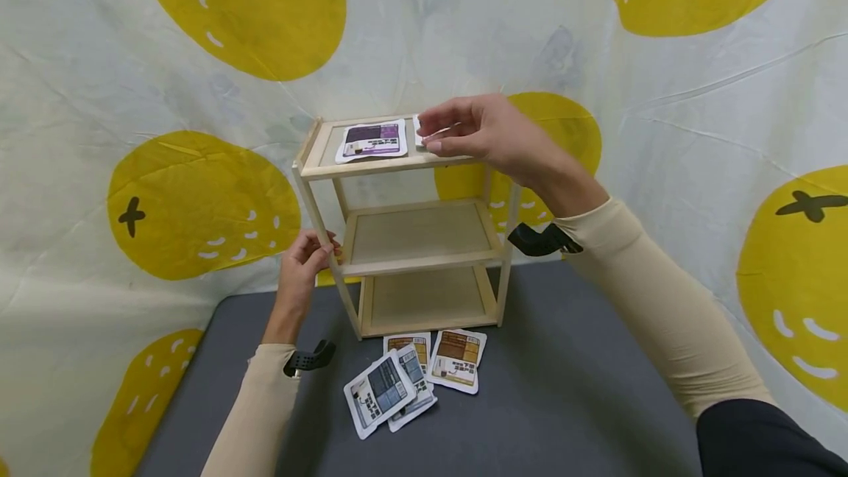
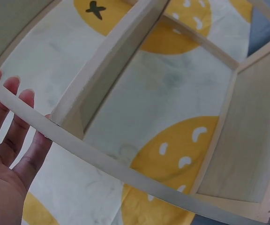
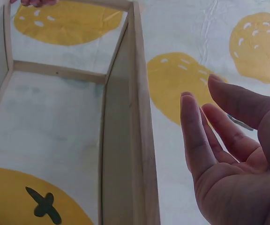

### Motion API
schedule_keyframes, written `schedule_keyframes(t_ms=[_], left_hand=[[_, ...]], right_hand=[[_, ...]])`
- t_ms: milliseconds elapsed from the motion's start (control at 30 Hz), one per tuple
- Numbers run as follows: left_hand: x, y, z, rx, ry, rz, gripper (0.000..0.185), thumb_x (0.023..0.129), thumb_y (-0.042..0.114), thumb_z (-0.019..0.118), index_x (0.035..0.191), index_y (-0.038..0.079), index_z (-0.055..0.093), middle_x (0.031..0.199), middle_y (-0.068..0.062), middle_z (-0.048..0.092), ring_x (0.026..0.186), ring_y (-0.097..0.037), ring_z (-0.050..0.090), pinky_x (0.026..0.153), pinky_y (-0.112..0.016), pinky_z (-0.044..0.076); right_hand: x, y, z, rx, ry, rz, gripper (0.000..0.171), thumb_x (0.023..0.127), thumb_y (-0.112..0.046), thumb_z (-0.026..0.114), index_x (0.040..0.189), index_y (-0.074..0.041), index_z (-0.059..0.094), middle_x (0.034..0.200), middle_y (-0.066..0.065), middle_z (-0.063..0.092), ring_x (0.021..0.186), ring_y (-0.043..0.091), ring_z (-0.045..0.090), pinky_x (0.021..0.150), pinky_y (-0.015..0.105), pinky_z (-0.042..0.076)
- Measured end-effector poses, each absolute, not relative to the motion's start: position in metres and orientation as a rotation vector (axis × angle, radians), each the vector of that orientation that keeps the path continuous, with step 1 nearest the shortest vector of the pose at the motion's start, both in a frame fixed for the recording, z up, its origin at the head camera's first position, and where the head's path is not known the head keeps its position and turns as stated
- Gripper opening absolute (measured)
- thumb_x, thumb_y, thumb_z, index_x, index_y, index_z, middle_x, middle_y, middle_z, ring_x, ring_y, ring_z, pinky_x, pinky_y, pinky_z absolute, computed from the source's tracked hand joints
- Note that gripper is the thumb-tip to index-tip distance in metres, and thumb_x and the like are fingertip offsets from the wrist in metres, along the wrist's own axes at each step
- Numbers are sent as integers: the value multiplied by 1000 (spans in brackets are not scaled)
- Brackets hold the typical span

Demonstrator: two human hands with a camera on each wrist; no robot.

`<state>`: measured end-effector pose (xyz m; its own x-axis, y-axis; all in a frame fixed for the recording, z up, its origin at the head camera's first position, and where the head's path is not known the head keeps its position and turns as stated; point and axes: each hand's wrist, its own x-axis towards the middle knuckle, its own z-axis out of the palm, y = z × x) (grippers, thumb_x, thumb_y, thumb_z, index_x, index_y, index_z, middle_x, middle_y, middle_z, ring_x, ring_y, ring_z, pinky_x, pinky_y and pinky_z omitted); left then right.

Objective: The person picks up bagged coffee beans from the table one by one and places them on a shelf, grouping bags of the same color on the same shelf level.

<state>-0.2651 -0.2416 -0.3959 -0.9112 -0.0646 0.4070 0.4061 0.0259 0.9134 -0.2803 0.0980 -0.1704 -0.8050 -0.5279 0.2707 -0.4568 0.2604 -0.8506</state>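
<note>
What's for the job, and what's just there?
Job, probably: left hand, right hand, pale wooden three-tier shelf, flat purple-white packet, flat brown-white packets, flat blue-white packets.
Just there: white cloth with yellow fruit, black wrist straps.

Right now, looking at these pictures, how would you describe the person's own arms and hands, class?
The left hand and right hand wear no gloves. The left sleeve and right sleeve are plain beige; black cloth covers the right arm higher up. Each wrist carries a black device, the left device and right device.
</note>
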Motion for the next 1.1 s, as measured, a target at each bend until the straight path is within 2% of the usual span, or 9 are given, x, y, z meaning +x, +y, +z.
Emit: schedule_keyframes(t_ms=[200, 433, 633, 933, 1100], left_hand=[[-265, -242, -397, -394, -1941, -1970, 12, 101, 10, 60, 112, 6, 64, 102, -10, 67, 93, -27, 67, 80, -32, 57], [-264, -245, -402, -451, -1878, -1976, 21, 101, 6, 60, 113, -10, 55, 107, -19, 66, 96, -31, 66, 81, -30, 57], [-265, -246, -404, -440, -1848, -1963, 20, 99, 2, 61, 113, -11, 56, 105, -26, 63, 92, -31, 65, 78, -30, 57], [-265, -244, -404, -423, -1855, -1932, 15, 98, 0, 62, 107, -11, 56, 99, -7, 65, 91, -35, 63, 77, -29, 58], [-263, -245, -405, -429, -1881, -1916, 15, 98, 3, 64, 109, -5, 60, 101, -9, 64, 94, -37, 62, 79, -29, 58]], right_hand=[[-267, 101, -186, -1029, 2331, -1682, 42, 94, -7, 72, 134, -1, 62, 127, 17, 67, 110, 24, 68, 94, 29, 55], [-255, 102, -211, -1065, 2248, -1695, 40, 93, -4, 71, 132, -1, 63, 123, 13, 69, 110, 24, 69, 93, 35, 56], [-252, 99, -234, -1095, 2181, -1678, 39, 94, -3, 70, 132, -1, 63, 123, 13, 70, 110, 26, 68, 93, 34, 56], [-254, 88, -285, -1055, 2112, -1603, 39, 94, -4, 70, 133, -2, 63, 121, 12, 70, 113, 31, 67, 94, 36, 56], [-254, 82, -316, -1016, 2094, -1561, 41, 94, -7, 71, 135, -3, 62, 121, 11, 70, 111, 26, 68, 95, 36, 55]])
